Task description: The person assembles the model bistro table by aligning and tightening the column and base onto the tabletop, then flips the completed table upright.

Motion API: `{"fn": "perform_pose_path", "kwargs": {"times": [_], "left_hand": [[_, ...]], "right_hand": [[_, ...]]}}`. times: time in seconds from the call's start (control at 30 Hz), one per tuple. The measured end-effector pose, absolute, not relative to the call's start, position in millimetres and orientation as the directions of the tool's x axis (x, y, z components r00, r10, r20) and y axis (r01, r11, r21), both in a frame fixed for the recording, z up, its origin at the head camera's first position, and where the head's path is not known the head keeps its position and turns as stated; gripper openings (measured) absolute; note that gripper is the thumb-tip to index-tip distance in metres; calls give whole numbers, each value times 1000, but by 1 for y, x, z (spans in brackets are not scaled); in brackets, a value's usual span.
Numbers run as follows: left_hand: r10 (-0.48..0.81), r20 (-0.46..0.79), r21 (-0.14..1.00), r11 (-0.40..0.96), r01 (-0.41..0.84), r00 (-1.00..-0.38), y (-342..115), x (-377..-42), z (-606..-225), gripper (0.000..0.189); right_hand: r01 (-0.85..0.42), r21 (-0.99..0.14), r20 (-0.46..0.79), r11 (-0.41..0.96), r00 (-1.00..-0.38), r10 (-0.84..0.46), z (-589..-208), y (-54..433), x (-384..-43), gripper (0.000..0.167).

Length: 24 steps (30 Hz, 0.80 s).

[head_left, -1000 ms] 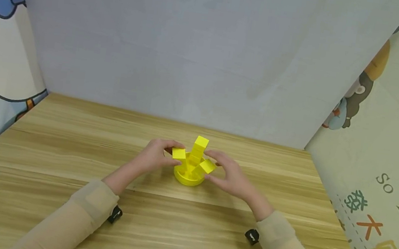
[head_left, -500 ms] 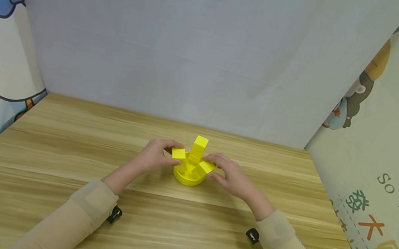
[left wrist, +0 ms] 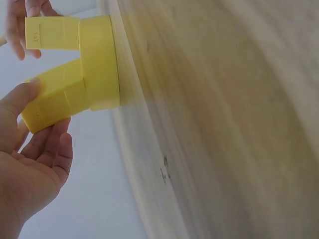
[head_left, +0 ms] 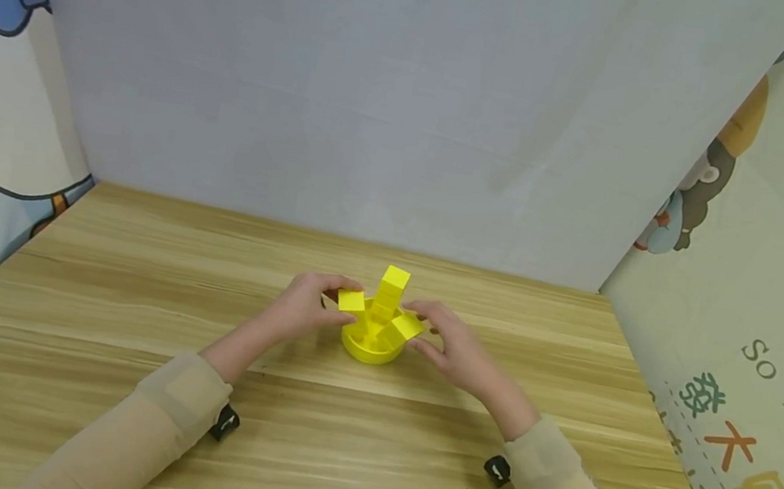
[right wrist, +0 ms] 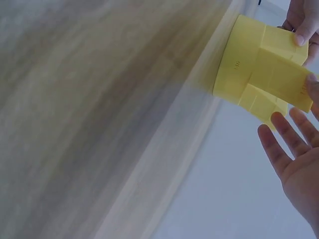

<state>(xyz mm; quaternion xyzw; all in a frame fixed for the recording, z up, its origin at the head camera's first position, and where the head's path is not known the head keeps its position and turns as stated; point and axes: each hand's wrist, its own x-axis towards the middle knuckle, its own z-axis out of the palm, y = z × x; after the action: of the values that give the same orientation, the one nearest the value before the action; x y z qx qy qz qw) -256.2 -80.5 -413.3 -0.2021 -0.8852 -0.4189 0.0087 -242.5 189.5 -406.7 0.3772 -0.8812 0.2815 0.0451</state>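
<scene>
A yellow round dish-like base (head_left: 368,355) sits on the wooden table, with three yellow square columns made of segments rising out of it. The back column (head_left: 395,280) stands tallest. The left column (head_left: 351,301) leans out to the left, and my left hand (head_left: 302,305) pinches its upper end between thumb and fingers. The right column (head_left: 405,328) tilts to the right. At its outer end is the thumb of my right hand (head_left: 461,354), whose other fingers are spread and nearly straight in the right wrist view. Small marks show on the side of the base (right wrist: 239,64).
The wood-grain table (head_left: 349,454) ends at a pale grey cloth backdrop (head_left: 380,111). Printed cartoon panels stand at left (head_left: 4,86) and right (head_left: 746,324). Black wrist devices (head_left: 225,422) show below both sleeves.
The right column has tilted slightly and my right fingers have shifted around its outer end. My left hand stays on the left column; the base has hardly moved.
</scene>
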Motion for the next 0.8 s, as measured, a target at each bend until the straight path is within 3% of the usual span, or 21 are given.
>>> {"fn": "perform_pose_path", "kwargs": {"times": [0.23,0.57,0.67,0.8], "left_hand": [[352,284,718,538,441,-892,-76,-255,-414,44],[169,397,766,480,427,-902,-64,-251,-410,28],[117,411,782,465,415,-904,-61,-248,-406,25],[43,388,813,455,364,-921,-57,-244,-397,25]], "right_hand": [[-682,-466,377,564,-729,-571,-403,191,-235,55],[-704,-410,489,580,-707,-512,-401,189,-224,58],[-721,-377,544,581,-680,-491,-401,188,-220,59],[-772,-287,624,567,-600,-501,-402,185,-216,61]]}}
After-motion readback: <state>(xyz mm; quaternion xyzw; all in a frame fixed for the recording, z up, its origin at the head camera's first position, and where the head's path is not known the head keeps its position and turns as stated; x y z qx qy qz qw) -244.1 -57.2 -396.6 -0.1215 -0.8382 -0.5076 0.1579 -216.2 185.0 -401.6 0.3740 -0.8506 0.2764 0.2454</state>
